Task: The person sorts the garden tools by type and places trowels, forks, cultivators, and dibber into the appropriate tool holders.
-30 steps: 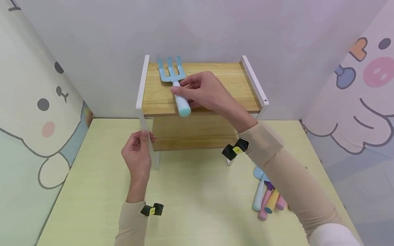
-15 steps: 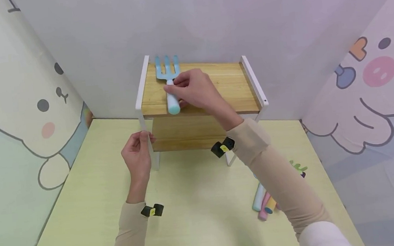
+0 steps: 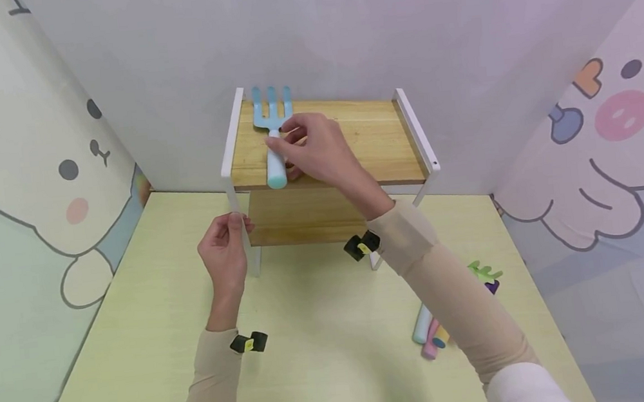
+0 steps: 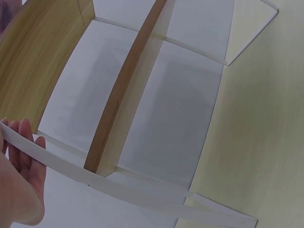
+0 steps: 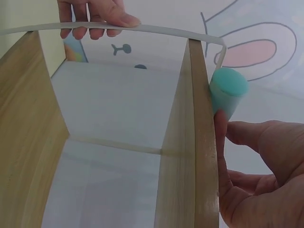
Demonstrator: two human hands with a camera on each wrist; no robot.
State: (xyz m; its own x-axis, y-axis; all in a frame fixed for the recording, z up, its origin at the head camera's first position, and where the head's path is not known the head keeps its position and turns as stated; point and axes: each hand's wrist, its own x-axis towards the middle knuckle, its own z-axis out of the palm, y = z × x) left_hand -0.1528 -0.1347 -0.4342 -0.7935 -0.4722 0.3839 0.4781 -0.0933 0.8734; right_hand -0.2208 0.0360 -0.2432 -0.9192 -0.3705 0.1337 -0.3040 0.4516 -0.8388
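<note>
A light blue 3-tined fork (image 3: 274, 123) was held at the upper board (image 3: 362, 135) of a rack (image 3: 415, 130), near the board's 9 o'clock end, its tines pointed to 12 o'clock and its handle (image 3: 275, 166) to 6 o'clock. The handle's mint end was positioned by the front edge; whether the tines touched the wood could not be told. The handle was pinched between the thumb and fingers of the right hand (image 3: 320, 152), the arm being stretched in from 5 o'clock. At the rack's 8 o'clock corner, a white post (image 4: 66, 159) was gripped between the thumb and fingers of the left hand (image 3: 225, 252). A lower board (image 3: 306, 215) was set beneath the upper. At 5 o'clock from the rack, a group of tools (image 3: 423, 322) on the yellow-green surface (image 3: 325, 356) was partly covered by the right sleeve (image 3: 462, 297); pale blue, pink and yellow handle ends and a green piece (image 3: 483, 271) were visible. Cartoon figures were printed at 9 o'clock (image 3: 18, 133) and 3 o'clock.
</note>
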